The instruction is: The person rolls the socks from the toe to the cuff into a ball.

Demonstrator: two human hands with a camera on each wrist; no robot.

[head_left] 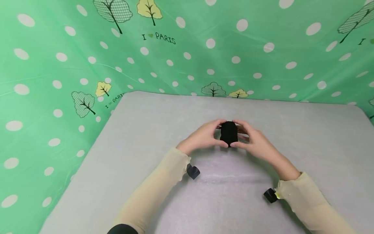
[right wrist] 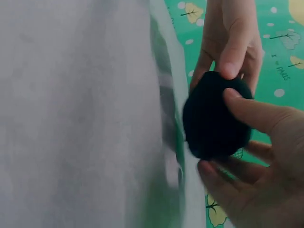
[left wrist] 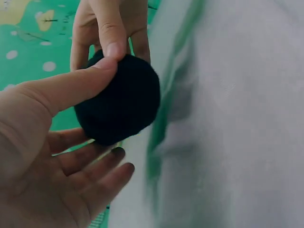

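Observation:
A black rounded lump (head_left: 229, 134) with a matte, soft-looking surface is held between both hands above the grey table; its exact kind cannot be told. My left hand (head_left: 205, 136) grips it from the left, and my right hand (head_left: 258, 143) from the right. The left wrist view shows the left thumb (left wrist: 85, 85) pressed on the near face of the lump (left wrist: 126, 104), with fingers behind and below it. In the right wrist view the right thumb (right wrist: 254, 111) lies on the lump (right wrist: 211, 121), fingers curved under its far side. Both thumb tips are close together.
A grey cloth-covered table (head_left: 140, 123) spreads under the arms. Behind it and to the left hangs a green curtain (head_left: 163, 65) with white dots and printed trees. A small dark device sits at the left wrist (head_left: 193, 171) and another at the right wrist (head_left: 270, 195).

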